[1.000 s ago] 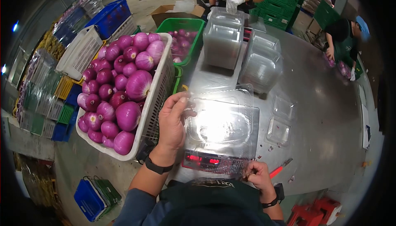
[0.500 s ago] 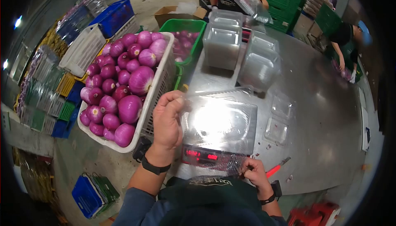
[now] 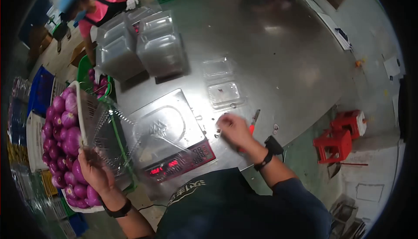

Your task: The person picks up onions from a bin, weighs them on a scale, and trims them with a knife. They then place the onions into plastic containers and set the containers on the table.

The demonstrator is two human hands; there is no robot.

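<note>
My left hand [image 3: 95, 171] pinches the edge of a clear plastic clamshell container [image 3: 114, 123], hinged open, beside the crate of onions. Part of the container overlaps the left side of a digital scale [image 3: 163, 123], whose red display is lit. My right hand [image 3: 237, 131] is over the table right of the scale, its fingers curled together; whatever they may hold is hidden. Close to that hand lies a knife with a red handle [image 3: 252, 128], partly covered by it. Small dark scraps lie around the fingers.
Peeled red onions [image 3: 61, 152] fill a white crate [image 3: 85, 108] at left. Stacked clear containers [image 3: 161, 54] stand at the table's far left, and an open clear container [image 3: 224, 94] lies mid-table. A person [image 3: 102, 6] leans over a green crate [image 3: 85, 67]. Red stools [image 3: 333, 145] stand right.
My right hand has let go of the clear container and moved right. My left hand has carried the container left, off most of the scale. My view has turned right.
</note>
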